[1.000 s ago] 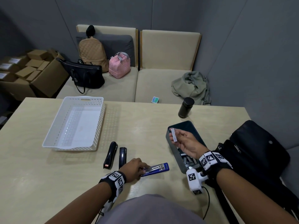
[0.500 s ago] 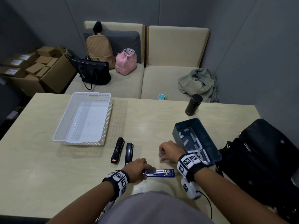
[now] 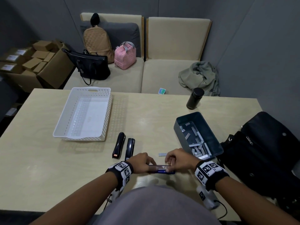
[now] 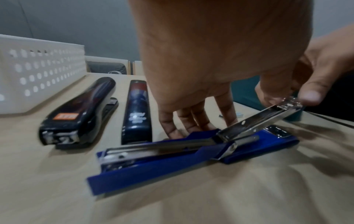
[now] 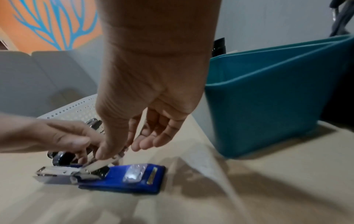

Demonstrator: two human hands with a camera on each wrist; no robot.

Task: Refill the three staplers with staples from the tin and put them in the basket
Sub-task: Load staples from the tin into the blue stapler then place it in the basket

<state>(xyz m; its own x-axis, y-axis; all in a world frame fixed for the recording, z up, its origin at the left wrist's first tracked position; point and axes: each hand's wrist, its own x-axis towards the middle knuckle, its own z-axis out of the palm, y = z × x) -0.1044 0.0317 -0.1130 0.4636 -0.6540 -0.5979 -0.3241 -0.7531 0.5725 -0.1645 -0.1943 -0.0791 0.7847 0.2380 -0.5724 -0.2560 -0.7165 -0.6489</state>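
The blue stapler (image 3: 162, 171) lies opened flat near the table's front edge. My left hand (image 3: 151, 163) holds its folded-back cover (image 4: 162, 166), fingers down behind it. My right hand (image 3: 168, 161) pinches the front end of the metal magazine (image 4: 268, 115) between thumb and forefinger, and the magazine is tilted up off the blue base (image 5: 124, 181). A staple strip (image 3: 162, 154) lies loose on the table just behind my hands. Two black staplers (image 3: 119, 147) (image 3: 130, 149) lie shut, side by side, to the left. The open tin (image 3: 177, 129) holds several staple strips. The white basket (image 3: 81, 139) holds nothing.
A black bottle (image 3: 194, 98) stands at the table's far edge behind the tin. A black bag (image 3: 263, 151) lies against the tin's right side. Beyond the table is a bench with bags and a crumpled cloth.
My right hand came from the tin with a staple strip to the blue stapler. The strip now lies on the table, and that hand pinches the magazine. My left hand stayed on the stapler.
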